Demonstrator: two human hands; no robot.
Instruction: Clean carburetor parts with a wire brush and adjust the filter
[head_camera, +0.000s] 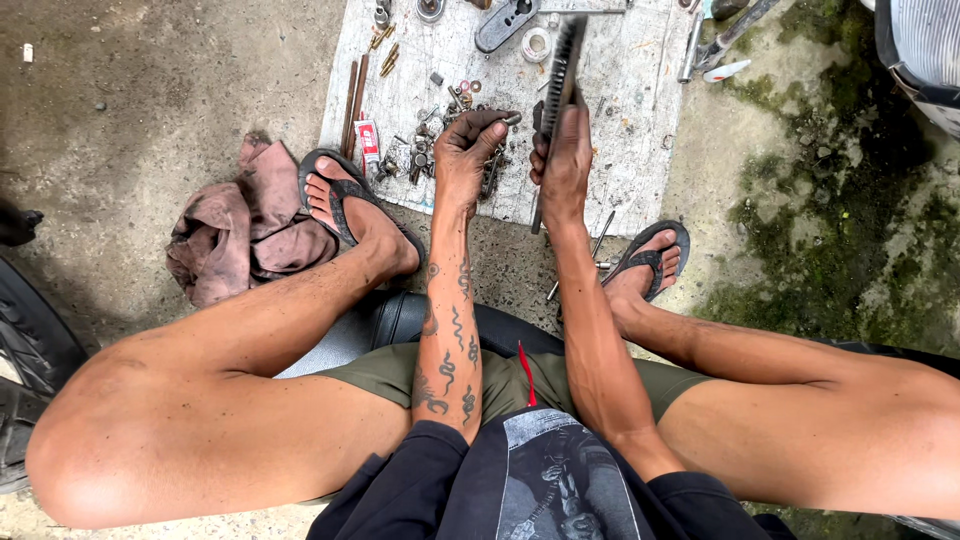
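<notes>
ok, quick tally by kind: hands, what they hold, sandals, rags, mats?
Hands: 2, left hand and right hand
Wire brush: 1, in the right hand
Bolt: 1, pinched in the left hand
Sandals: 2, left sandal and right sandal
Pink rag: 1
White mat: 1
Total: 8

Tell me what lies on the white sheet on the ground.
On the sheet lie a heap of bolts, two rods and a tape roll. The left hand and the right hand, holding a wire brush, cover whatever lies beneath them.
</notes>
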